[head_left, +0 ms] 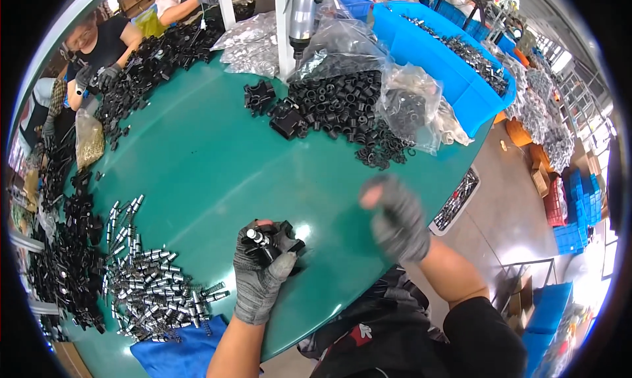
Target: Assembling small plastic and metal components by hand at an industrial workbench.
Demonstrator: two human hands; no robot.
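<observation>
In a grey knitted glove, my left hand (259, 282) is closed round a black plastic part (284, 236) above the green table. A silver metal pin (258, 237) stands up out of that part, between thumb and fingers. My right hand (399, 221), gloved alike, hovers to the right over the table, apart from the left. Motion smears its fingers, and whether it holds anything cannot be made out. Left of my left hand lies a pile of silver pins with springs (155, 279). Small black rings and sleeves (342, 101) are heaped beyond my hands.
The green table (191, 167) curves round me. At its far side a power tool (303, 16) hangs beside a white post (284, 42). A blue bin (447, 68) stands far right. Black parts (69, 266) line the left edge, where a person (102, 45) works. A blue cloth (178, 348) lies near.
</observation>
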